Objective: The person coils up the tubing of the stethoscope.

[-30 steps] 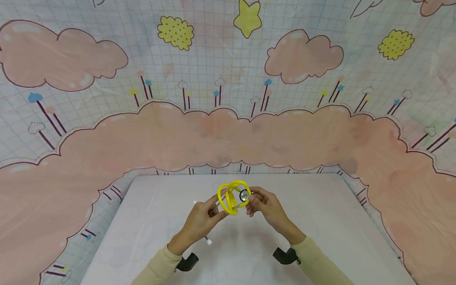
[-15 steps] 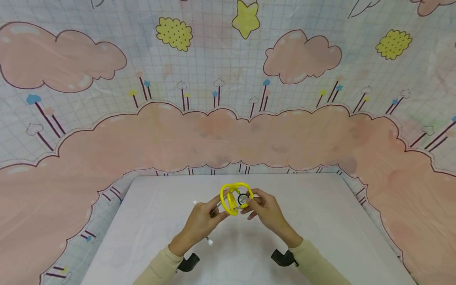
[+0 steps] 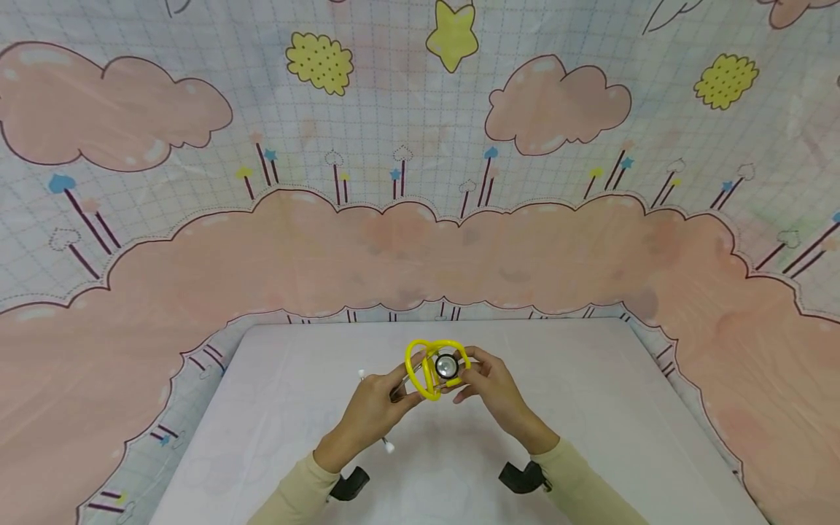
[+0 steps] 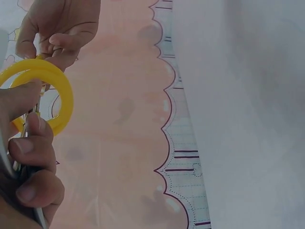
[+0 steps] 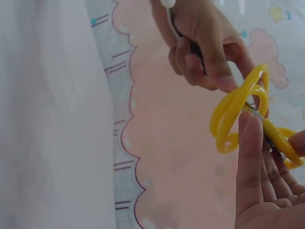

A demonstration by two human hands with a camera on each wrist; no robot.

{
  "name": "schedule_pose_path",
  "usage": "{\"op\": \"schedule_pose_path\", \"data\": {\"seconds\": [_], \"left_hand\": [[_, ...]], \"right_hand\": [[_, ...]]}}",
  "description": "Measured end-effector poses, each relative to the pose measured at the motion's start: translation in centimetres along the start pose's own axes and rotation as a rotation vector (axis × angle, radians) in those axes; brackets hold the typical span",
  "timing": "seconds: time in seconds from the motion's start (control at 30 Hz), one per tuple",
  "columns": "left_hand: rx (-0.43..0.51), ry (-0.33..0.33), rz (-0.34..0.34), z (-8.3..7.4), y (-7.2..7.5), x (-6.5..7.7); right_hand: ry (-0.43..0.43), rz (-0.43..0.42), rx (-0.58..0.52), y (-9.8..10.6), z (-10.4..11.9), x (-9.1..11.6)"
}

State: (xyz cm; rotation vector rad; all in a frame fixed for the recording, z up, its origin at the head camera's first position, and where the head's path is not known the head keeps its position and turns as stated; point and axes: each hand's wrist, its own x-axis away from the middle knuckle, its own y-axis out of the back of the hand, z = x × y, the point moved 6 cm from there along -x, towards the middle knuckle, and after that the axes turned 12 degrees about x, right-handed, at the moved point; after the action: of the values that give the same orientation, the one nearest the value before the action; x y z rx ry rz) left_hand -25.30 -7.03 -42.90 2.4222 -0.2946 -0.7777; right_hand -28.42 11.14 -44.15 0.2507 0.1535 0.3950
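A stethoscope with coiled yellow tubing is held up over the white table between both hands. My left hand grips its metal ear tubes, and the white ear tips stick out behind that hand. On the other side, my right hand pinches the coil beside the round chest piece, whose silvery face with a black rim points toward the head camera. In the left wrist view the yellow loop surrounds the left fingertips. The right wrist view shows the tubing looped over itself between the hands.
A white-covered table lies beneath the hands. Behind it hangs a cloth printed with pink clouds and yellow shapes. Black wrist mounts sit by both sleeves.
The chest piece has turned to show its face more fully. My right fingers have shifted slightly around it, and the stethoscope has moved a little to the right and down.
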Motion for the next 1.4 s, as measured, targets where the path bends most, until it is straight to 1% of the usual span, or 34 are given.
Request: {"op": "schedule_pose_path", "data": {"seconds": [0.1,0.23,0.47,0.57,0.83,0.97,1.03,1.1,1.2,1.3,1.4], "left_hand": [[-0.018,-0.039,-0.012,-0.14,0.01,0.03],[-0.024,-0.058,-0.007,-0.31,-0.05,0.03],[-0.02,-0.017,0.014,-0.13,-0.21,0.11],[-0.018,-0.018,0.016,0.0,-0.29,0.15],[0.016,-0.016,0.029,0.29,-0.51,0.13],[0.003,-0.012,0.02,0.37,-0.4,0.11],[0.001,-0.002,0.021,0.41,-0.37,0.11],[0.002,0.01,0.034,0.49,-0.44,0.16],[0.007,0.02,0.051,0.62,-0.54,0.23],[0.004,0.015,0.056,0.61,-0.54,0.21],[0.004,0.013,0.056,0.55,-0.49,0.16]], "right_hand": [[-0.024,0.019,-0.066,-0.1,-0.02,0.03],[-0.058,0.034,-0.127,-0.2,-0.23,0.0],[-0.073,0.02,-0.1,-0.19,-0.69,-0.05],[-0.077,0.022,-0.1,-0.12,-0.73,0.02],[-0.075,0.04,-0.18,-0.24,-0.32,0.26],[-0.081,0.009,-0.186,-0.01,-0.51,0.29],[-0.074,-0.016,-0.167,0.19,-0.68,0.24],[-0.047,-0.027,-0.129,0.33,-0.74,0.18],[0.031,-0.018,-0.037,0.34,-0.51,0.13],[0.106,-0.015,0.065,0.33,-0.09,0.18],[0.139,-0.024,0.137,0.4,0.09,0.25]]}}
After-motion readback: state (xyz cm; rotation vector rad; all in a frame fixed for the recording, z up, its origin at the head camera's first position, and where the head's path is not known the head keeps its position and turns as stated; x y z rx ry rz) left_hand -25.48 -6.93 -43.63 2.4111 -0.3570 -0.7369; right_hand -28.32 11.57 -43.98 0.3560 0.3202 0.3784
